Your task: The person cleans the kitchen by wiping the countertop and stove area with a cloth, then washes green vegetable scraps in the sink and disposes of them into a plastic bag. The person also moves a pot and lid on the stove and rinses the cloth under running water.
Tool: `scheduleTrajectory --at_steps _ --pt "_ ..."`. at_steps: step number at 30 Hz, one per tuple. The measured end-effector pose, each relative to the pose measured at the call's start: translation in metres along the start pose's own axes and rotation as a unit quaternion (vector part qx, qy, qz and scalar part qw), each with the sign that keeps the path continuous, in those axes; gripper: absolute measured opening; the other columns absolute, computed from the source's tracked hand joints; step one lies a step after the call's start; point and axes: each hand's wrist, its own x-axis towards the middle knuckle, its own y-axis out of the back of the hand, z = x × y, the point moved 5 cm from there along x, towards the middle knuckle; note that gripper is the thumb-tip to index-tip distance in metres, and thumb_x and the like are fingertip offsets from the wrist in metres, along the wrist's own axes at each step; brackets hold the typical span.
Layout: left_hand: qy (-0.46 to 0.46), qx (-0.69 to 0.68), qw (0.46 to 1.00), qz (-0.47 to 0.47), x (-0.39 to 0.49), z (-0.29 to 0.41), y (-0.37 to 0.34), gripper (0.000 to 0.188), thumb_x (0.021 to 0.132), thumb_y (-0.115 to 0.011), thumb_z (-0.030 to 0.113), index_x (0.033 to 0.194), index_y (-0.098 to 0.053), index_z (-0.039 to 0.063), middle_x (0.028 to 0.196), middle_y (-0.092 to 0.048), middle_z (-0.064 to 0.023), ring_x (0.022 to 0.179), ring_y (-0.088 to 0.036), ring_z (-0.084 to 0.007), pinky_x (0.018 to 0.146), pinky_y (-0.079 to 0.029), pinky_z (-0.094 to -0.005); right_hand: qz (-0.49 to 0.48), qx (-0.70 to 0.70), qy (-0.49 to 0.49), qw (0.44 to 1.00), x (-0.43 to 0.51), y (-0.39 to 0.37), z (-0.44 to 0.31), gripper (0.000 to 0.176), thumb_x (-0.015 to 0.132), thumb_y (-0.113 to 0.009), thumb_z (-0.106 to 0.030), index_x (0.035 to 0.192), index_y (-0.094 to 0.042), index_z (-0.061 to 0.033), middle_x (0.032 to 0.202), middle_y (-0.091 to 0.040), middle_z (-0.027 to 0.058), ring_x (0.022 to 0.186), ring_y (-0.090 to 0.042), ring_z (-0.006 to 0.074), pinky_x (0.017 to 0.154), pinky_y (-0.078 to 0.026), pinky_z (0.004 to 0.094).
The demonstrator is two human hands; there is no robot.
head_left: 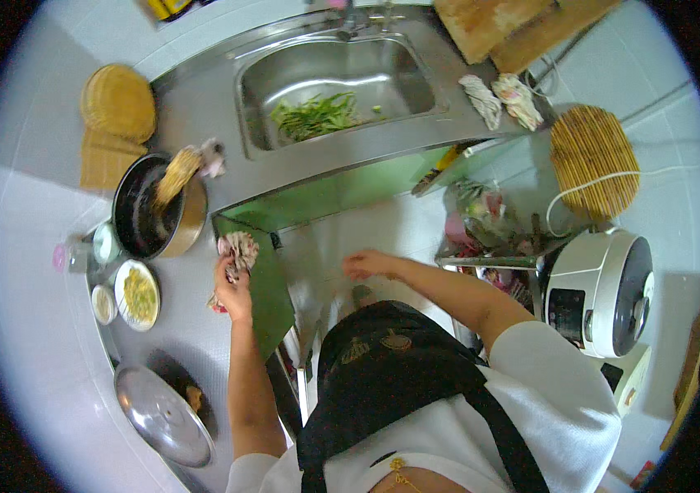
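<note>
My left hand (233, 293) grips a crumpled patterned cloth (240, 251) at the edge of the steel counter on the left. Part of the cloth shows below the fingers, against the counter. Just beyond it stands a deep dark-lined pot (187, 222) with a straw-coloured scrubbing brush (177, 175) leaning in it. My right hand (367, 265) hangs over the floor in front of the black apron (381, 370), touching nothing I can see. Its fingers look bent and slightly blurred. Leafy greens (316, 116) lie in the steel sink (387, 68) ahead.
On the left counter are a plate of yellow-green food (140, 296), a small bowl (103, 305) and a metal lid (162, 413) tilted on its edge. Cloths (482, 101) lie right of the sink. A rice cooker (599, 293) with a white cord stands on the right.
</note>
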Motion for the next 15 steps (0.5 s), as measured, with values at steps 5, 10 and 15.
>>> scheduleTrajectory --at_steps 5,10,15 --pt "-0.058 0.053 0.994 0.076 0.103 0.057 -0.078 0.036 0.075 -0.063 0.003 0.110 -0.053 0.001 0.119 -0.052 -0.0194 0.111 -0.049 -0.0359 0.096 -0.038 -0.0398 0.234 0.125 0.082 0.961 -0.099 0.112 -0.025 0.040 0.087 -0.061 -0.031 0.114 -0.056 -0.0019 0.089 -0.063 0.0065 0.075 -0.060 0.0140 0.067 -0.050 0.0268" --pt "-0.153 0.136 0.977 0.062 0.130 0.072 -0.186 0.028 0.077 -0.060 0.007 0.103 -0.055 0.000 0.105 -0.056 -0.0154 0.090 -0.056 -0.0359 0.082 -0.046 -0.0390 0.320 0.087 0.070 0.941 -0.160 0.136 0.007 0.044 0.089 -0.057 -0.029 0.118 -0.051 0.0025 0.097 -0.063 0.0114 0.080 -0.062 0.0159 0.073 -0.051 0.0285" --pt "-0.240 0.009 0.965 -0.103 0.085 0.145 -0.329 0.030 0.077 -0.056 0.014 0.104 -0.058 0.001 0.115 -0.053 -0.0204 0.109 -0.047 -0.0380 0.095 -0.037 -0.0456 0.370 0.139 0.035 0.918 -0.168 0.128 0.029 0.042 0.088 -0.059 -0.025 0.119 -0.051 0.0023 0.097 -0.063 0.0124 0.083 -0.062 0.0179 0.073 -0.051 0.0295"
